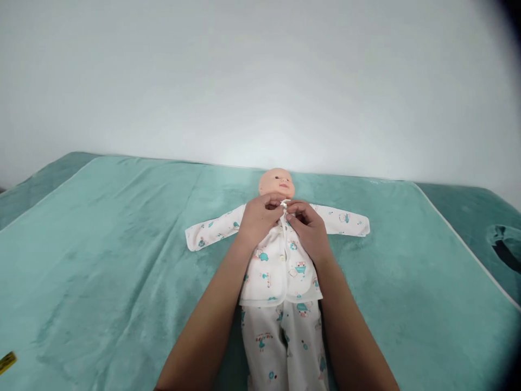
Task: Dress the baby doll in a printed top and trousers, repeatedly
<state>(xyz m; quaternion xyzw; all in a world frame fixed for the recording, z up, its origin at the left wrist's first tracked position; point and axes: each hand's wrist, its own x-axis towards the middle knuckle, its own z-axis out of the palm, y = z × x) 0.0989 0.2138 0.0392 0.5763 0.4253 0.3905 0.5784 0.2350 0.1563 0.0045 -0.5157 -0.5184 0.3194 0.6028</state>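
A baby doll (277, 182) lies on its back, dressed in a white printed pajama top (266, 271) and matching pajama pants (266, 347). Both sleeves stretch out to the sides. My left hand (260, 217) pinches the top's front edge at the collar, just under the doll's chin. Close beside it, my right hand (307, 225) grips the other front edge at the same height. Light buttons (282, 258) run down the front of the top. My fingertips partly hide the collar and whatever button is there.
A teal blanket (122, 260) with some creases covers the bed, and a pale wall (260, 81) rises behind it. A dark strap-like thing (507, 252) lies at the right edge. Something yellow and black (7, 362) shows at the lower left.
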